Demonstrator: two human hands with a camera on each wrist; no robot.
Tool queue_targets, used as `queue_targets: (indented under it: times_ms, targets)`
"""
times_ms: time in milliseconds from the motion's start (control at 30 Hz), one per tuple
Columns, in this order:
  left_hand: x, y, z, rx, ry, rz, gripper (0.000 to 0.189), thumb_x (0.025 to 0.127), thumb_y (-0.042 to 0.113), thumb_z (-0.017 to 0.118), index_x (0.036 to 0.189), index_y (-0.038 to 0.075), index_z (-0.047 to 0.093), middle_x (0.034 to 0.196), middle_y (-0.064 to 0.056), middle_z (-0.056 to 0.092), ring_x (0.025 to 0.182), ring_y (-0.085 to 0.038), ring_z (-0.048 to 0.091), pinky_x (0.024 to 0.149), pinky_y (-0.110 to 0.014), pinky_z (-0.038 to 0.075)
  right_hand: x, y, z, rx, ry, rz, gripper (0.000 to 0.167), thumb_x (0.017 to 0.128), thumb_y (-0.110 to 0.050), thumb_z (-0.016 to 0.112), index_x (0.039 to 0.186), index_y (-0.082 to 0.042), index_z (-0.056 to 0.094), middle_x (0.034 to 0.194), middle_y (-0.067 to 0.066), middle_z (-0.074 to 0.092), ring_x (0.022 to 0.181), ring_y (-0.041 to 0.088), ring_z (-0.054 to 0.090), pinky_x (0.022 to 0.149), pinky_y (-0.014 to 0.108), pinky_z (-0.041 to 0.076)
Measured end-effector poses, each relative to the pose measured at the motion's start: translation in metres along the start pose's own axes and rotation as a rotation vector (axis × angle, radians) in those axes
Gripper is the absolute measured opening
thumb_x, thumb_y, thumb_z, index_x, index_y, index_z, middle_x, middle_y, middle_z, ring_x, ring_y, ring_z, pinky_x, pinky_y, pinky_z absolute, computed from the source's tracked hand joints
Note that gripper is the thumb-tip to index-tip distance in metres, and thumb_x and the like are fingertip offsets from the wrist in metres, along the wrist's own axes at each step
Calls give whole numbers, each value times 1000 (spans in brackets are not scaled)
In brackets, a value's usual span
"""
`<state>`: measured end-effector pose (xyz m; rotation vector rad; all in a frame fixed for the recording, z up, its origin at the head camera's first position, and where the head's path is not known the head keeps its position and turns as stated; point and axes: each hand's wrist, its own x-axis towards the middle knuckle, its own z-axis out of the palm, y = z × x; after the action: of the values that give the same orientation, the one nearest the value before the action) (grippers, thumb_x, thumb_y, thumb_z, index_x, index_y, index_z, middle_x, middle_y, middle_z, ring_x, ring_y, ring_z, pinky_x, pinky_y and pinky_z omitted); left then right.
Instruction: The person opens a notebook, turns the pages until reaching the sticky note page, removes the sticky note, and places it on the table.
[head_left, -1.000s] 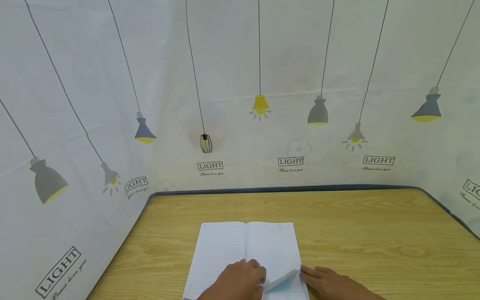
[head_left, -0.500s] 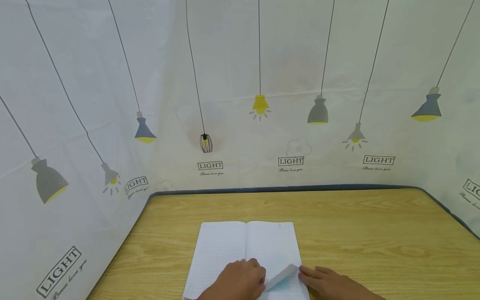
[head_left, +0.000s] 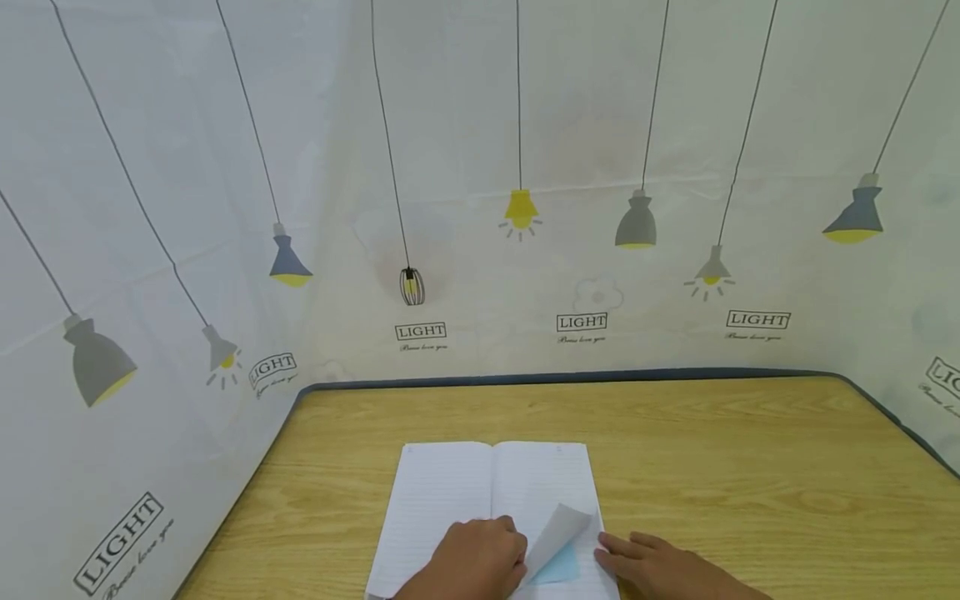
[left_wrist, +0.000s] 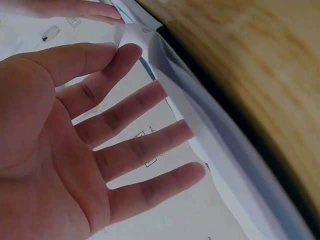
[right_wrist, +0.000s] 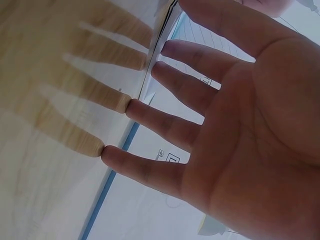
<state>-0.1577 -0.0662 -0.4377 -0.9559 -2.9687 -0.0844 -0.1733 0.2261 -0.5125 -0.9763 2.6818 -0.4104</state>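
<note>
A lined notebook [head_left: 450, 483] lies open on the wooden table. My left hand [head_left: 476, 558] is over its lower middle. In the left wrist view the thumb and forefinger pinch a thin bit of paper [left_wrist: 120, 36], while the other fingers stay straight near the pages. A lifted flap of page [head_left: 558, 529] curls up from the left hand over the right-hand page. Beneath it shows a light blue patch [head_left: 558, 567], perhaps a slip of paper. My right hand [head_left: 667, 567] rests at the notebook's right edge, fingers extended, fingertips on the table [right_wrist: 65, 165] and page edge.
The wooden tabletop [head_left: 750, 467] extends behind and to both sides of the notebook. A white cloth [head_left: 480, 125] printed with hanging lamps and the word LIGHT surrounds it, with a dark blue edge strip [head_left: 570, 377] along the back.
The flap's free corner has come away from my right fingertips and lifted up and leftward. More of the light blue patch shows. Both hands have hardly moved.
</note>
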Motion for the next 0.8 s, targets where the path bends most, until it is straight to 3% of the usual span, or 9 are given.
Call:
queue_targets:
  times_ms: [100,167,533,800]
  targets:
    - [-1,0,-2,7,9,1,11,88,30,74,80,23,75,72,10,61,59,-4,51,50,-25,38,7,22,18,14,-15,27,85,80,-81,55,148,-31,48,156,-3,44,131,46,50,85,59,54]
    - [-1,0,-2,19,27,5,11,88,31,74,80,24,74,70,10,60,58,-4,49,50,-25,36,8,25,21,34,-32,44,87,78,-83,54,149,-34,46,158,-5,42,132,47,49,84,61,54]
    - [0,-1,-2,27,145,37,10,84,29,75,76,25,71,64,14,56,56,0,46,51,-22,33,9,24,18,29,-32,36,84,80,-80,56,149,-33,46,157,-5,43,131,47,49,83,58,55]
    - [1,0,-7,-58,208,-14,24,86,26,71,65,23,59,57,15,50,50,0,37,48,-20,30,4,11,9,39,-26,21,79,84,-72,58,149,-27,48,156,0,45,129,50,50,82,59,54]
